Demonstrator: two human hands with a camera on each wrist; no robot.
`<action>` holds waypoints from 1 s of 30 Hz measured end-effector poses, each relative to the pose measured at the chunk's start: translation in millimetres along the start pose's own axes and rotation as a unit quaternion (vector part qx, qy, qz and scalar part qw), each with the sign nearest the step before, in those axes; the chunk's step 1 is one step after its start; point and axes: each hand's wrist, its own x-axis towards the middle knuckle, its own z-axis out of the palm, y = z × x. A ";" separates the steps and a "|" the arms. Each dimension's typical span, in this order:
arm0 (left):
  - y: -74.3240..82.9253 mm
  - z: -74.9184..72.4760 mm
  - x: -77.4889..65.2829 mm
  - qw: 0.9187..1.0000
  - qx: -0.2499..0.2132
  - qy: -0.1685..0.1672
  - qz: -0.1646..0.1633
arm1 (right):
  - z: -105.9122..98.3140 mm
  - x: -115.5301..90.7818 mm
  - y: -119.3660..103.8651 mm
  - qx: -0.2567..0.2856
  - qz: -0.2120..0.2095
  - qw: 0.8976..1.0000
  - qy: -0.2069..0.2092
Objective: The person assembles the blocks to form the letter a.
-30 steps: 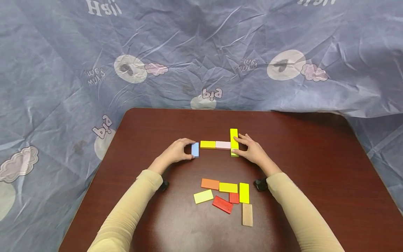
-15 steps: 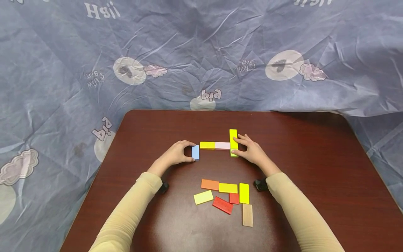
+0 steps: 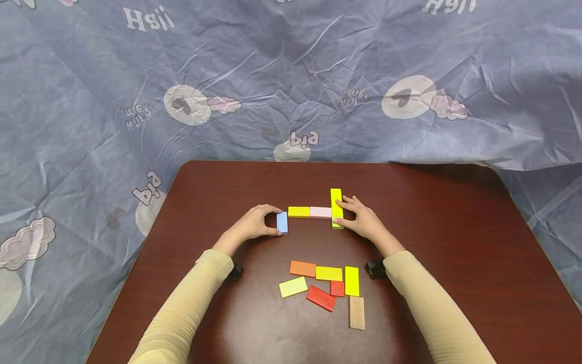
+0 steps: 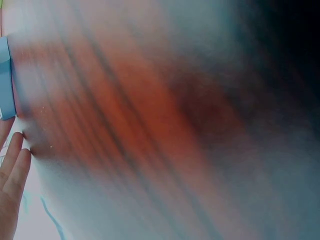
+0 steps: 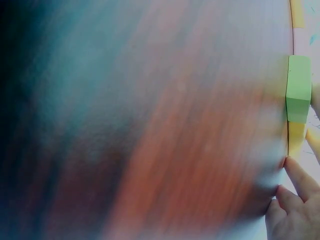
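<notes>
My left hand pinches a blue block lengthwise, index finger at its far end and thumb at its near end. Just right of it runs a row of a yellow block and a pink block. A long yellow block stands crosswise at the row's right end, with a light-green block at its near end. Fingertips of my right hand touch these two: index finger on the yellow one, thumb on the green one. In the left wrist view the blue block is cut off by the frame's edge.
Nearer on the brown table lie an orange block, a yellow block, another yellow block, a pale yellow block, two red blocks and a bare wood block. A grey-blue patterned cloth hangs behind.
The blue block in my left hand has shifted slightly toward me and closer to the row's left end. My right hand stays in place on its blocks. The head view has tilted up a little.
</notes>
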 end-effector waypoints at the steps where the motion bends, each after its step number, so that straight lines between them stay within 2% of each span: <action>1: 0.1 0.0 -0.1 1.000 0.001 -0.001 0.000 | 0.0 0.1 0.1 0.000 -0.001 1.000 0.001; 12: 2.9 -2.1 -2.4 1.000 0.004 -0.009 -0.001 | 1.0 -0.5 2.0 0.006 -0.013 1.000 0.012; 23: 2.2 -1.4 -1.6 1.000 0.009 -0.006 0.001 | 0.1 0.2 -0.6 0.000 -0.007 1.000 0.001; 30: 1.6 -1.7 -3.0 1.000 -0.006 -0.008 -0.002 | 0.8 0.8 1.2 -0.002 -0.008 1.000 0.003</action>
